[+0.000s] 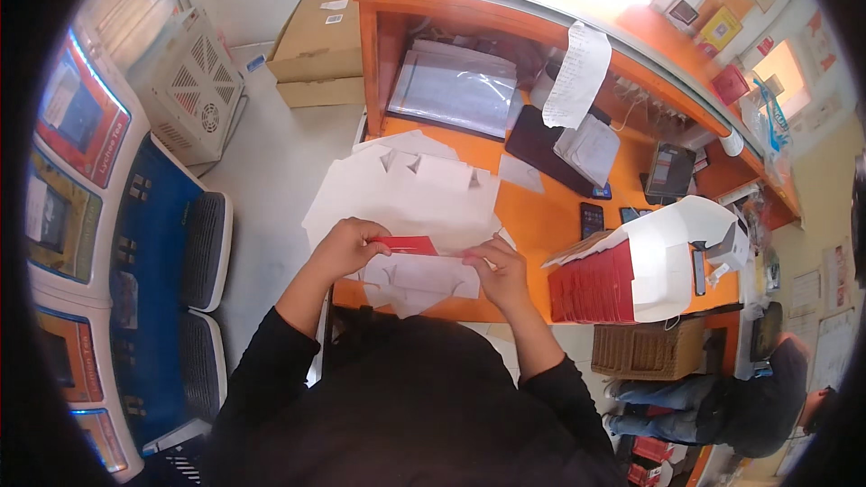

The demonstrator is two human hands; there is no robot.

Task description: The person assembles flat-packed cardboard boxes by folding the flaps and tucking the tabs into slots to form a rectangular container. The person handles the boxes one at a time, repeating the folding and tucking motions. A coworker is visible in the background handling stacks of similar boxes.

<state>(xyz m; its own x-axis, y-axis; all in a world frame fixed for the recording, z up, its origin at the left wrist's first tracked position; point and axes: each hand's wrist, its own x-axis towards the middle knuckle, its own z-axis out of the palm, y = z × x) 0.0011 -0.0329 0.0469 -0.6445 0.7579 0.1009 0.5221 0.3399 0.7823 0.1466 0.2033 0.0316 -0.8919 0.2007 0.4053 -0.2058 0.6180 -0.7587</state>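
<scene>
Here we see the orange tabletop, its near edge hidden behind the dark torso at six o'clock. White cut paper sheets cover its left part; at three o'clock a row of red packets sits half under a white cover, hard to make out. Both forearms rise from below. The left hand and right hand pinch a small red card by its ends, fingers closed on it, above the sheets.

light: bright daylight, from top centre
glare: blown-out patch on table top edge
edges: heavy fisheye bend, dark vignette
focus: centre fairly sharp, rim soft
</scene>
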